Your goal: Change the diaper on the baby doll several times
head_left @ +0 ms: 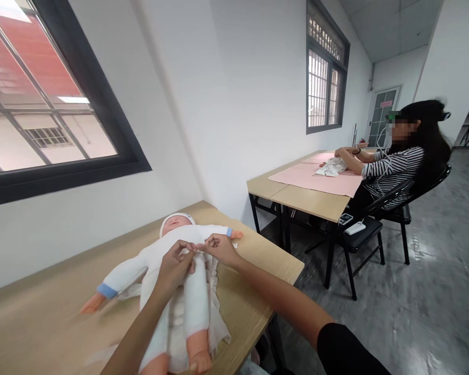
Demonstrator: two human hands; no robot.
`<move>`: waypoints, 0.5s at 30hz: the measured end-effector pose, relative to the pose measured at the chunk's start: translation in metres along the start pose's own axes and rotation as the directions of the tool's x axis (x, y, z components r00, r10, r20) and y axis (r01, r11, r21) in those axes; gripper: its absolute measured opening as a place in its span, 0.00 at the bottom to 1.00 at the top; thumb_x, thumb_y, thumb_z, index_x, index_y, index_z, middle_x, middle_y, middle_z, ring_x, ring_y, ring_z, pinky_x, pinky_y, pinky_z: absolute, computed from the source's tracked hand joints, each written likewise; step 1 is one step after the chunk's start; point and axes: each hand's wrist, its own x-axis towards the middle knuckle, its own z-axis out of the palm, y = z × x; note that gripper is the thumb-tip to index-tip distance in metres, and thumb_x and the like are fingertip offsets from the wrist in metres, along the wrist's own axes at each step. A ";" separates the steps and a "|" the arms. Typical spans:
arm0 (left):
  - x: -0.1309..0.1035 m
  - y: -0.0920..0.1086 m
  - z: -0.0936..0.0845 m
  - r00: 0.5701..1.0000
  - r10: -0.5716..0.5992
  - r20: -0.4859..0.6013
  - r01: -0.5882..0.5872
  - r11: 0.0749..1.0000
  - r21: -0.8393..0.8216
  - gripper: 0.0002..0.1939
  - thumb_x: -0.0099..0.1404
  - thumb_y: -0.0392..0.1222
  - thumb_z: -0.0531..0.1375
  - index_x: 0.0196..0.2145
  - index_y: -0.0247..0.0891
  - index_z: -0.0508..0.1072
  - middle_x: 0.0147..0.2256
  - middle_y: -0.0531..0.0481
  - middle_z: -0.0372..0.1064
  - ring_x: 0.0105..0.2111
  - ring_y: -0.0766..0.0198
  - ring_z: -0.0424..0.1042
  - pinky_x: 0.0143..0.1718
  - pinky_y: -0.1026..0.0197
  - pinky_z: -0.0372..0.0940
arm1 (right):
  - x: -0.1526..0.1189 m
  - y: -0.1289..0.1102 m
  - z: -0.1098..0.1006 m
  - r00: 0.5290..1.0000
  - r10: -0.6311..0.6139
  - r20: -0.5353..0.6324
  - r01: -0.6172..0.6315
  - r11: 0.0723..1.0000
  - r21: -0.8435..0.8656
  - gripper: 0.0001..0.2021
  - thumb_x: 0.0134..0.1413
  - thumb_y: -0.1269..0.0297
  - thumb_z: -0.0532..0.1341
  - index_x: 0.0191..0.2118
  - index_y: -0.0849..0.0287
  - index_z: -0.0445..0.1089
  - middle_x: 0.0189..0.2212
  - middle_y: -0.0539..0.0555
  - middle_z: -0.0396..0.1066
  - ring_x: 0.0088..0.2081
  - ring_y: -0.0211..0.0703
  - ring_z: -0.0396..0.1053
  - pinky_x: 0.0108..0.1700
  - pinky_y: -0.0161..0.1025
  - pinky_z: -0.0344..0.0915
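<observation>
- From my remote seat, I saw the doll (156, 249) on its back on the near table (54, 307), head to the far side, feet by the near edge.
- The left hand (179, 261) and right hand (220, 250) met above its middle, fingertips drawn in narrow and nearly touching; I could not tell whether they were pressed closed, or on what (any thin strip there was too small for me).
- I judged the doll light for its bulk, its padded white limbs soft and ready to flop; the bare feet (199, 353) looked smooth, firmer and perhaps slippery.
- For lifting, I would have chosen the trunk under both arms, with a palm behind the capped head (176, 223), rather than one sleeve.
- The pale ruffled cloth (221, 327) spread under the doll's legs looked thin, limp and easy to snag; a pinch at its hem seemed the safest hold.
- I could read no brand or label on the doll or cloth. A pink sign (386, 104) on the far door (383, 125) apparently carried writing, too small for me to make out.
</observation>
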 end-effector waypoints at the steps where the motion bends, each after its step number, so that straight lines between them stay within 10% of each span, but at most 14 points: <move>1: 0.001 -0.002 0.000 1.000 0.005 0.004 -0.005 1.000 0.003 0.11 0.50 0.47 0.59 0.26 0.39 0.61 0.17 0.60 0.61 0.12 0.72 0.58 0.14 0.70 0.50 | 0.000 0.001 0.000 1.000 0.003 -0.001 -0.003 1.000 0.021 0.20 0.37 0.49 0.68 0.23 0.60 0.62 0.20 0.46 0.60 0.24 0.34 0.55 0.28 0.34 0.52; 10: -0.005 -0.010 -0.001 0.995 0.098 0.013 -0.099 0.982 0.161 0.07 0.57 0.45 0.54 0.28 0.39 0.60 0.22 0.57 0.62 0.18 0.68 0.64 0.22 0.65 0.58 | -0.009 -0.007 -0.003 0.999 -0.014 0.041 0.013 1.000 0.004 0.19 0.42 0.48 0.63 0.24 0.58 0.60 0.20 0.45 0.58 0.24 0.35 0.55 0.29 0.34 0.54; 15: -0.051 -0.010 -0.019 0.973 0.228 0.019 -0.172 0.673 0.719 0.06 0.60 0.40 0.54 0.35 0.38 0.67 0.39 0.43 0.68 0.45 0.49 0.66 0.47 0.45 0.59 | -0.030 -0.036 0.003 0.957 -0.259 0.127 0.288 0.892 -0.347 0.16 0.57 0.52 0.55 0.24 0.58 0.61 0.23 0.49 0.63 0.28 0.38 0.60 0.38 0.38 0.57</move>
